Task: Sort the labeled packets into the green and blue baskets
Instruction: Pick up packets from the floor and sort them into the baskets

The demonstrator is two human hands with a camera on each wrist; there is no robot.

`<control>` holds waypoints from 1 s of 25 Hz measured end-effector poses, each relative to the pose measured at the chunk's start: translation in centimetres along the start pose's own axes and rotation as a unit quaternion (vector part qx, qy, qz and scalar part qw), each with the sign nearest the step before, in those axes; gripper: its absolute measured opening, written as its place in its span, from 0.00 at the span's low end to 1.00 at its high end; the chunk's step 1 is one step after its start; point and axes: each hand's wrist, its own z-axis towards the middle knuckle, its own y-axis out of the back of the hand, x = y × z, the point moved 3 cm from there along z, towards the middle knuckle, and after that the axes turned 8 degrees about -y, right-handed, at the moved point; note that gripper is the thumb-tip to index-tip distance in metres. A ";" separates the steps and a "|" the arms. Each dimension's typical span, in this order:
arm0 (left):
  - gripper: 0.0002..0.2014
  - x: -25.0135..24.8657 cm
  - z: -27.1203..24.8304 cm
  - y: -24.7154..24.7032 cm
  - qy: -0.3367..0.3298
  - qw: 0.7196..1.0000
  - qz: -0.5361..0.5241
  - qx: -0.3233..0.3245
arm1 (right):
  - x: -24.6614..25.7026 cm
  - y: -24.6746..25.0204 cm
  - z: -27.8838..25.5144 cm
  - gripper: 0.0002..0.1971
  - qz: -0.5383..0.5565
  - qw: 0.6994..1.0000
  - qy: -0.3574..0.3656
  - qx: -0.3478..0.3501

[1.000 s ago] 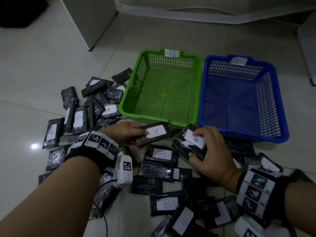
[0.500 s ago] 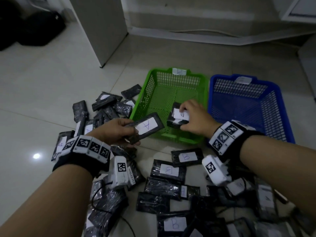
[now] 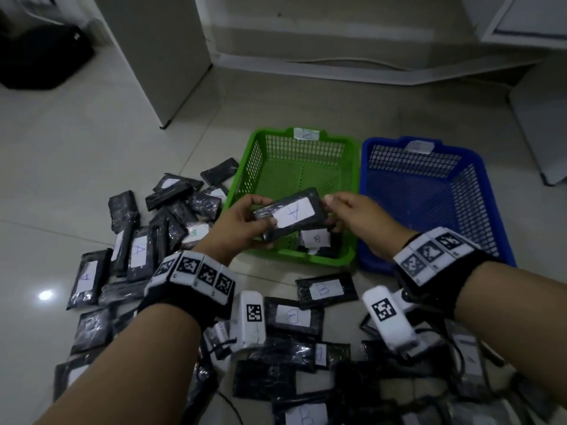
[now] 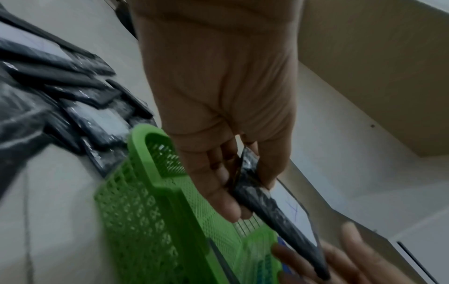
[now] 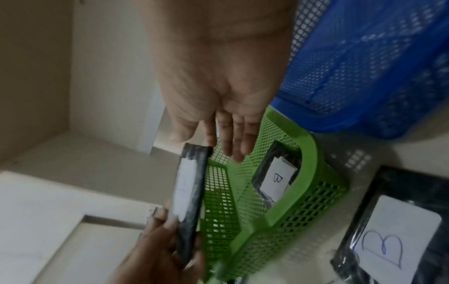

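Black A packet (image 3: 290, 214) sits pinched in my left hand (image 3: 237, 225) above the green basket (image 3: 260, 161); my right hand (image 3: 360, 220), fingers relaxed, touches its three-o'clock end, probably taking it for the blue basket (image 3: 478, 167).

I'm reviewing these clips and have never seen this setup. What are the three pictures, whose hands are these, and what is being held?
No machine here: a person sorts packets with bare hands, wearing cameras. One picture looks down from the head; the other two look along each wrist at the fingers. On the floor stand a green basket and a blue basket, with many black labelled packets scattered around. One packet marked B lies in the green basket. The left hand grips a packet marked A above that basket; the right hand reaches its other end, fingers straight in the wrist view.
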 end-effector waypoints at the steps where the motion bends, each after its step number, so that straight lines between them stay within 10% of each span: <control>1: 0.13 -0.1 0.3 -1.4 -0.005 1.000 0.007 0.015 | -0.1 0.4 -1.0 0.08 0.085 0.996 -0.007 0.019; 6: 0.22 1.2 1.6 -9.5 -0.095 0.988 0.122 -0.008 | -4.1 6.5 -3.0 0.03 0.177 0.974 -0.052 -0.129; 10: 0.15 3.3 1.0 -13.2 -0.209 0.917 0.340 0.020 | -9.7 12.0 -3.7 0.04 0.103 0.942 -0.121 -0.296; 16: 0.12 4.5 0.3 -12.7 -0.253 0.882 0.394 0.048 | -11.1 9.7 -2.8 0.18 -0.195 0.951 -0.167 -0.175; 21: 0.05 5.5 -3.8 -11.9 -0.359 0.790 0.496 0.014 | -10.2 8.9 -2.8 0.19 -0.402 0.892 -0.204 -0.036; 25: 0.11 9.9 -5.9 -10.1 -0.282 0.772 0.567 0.055 | -9.4 9.1 -5.7 0.06 -0.231 0.952 -0.045 -0.196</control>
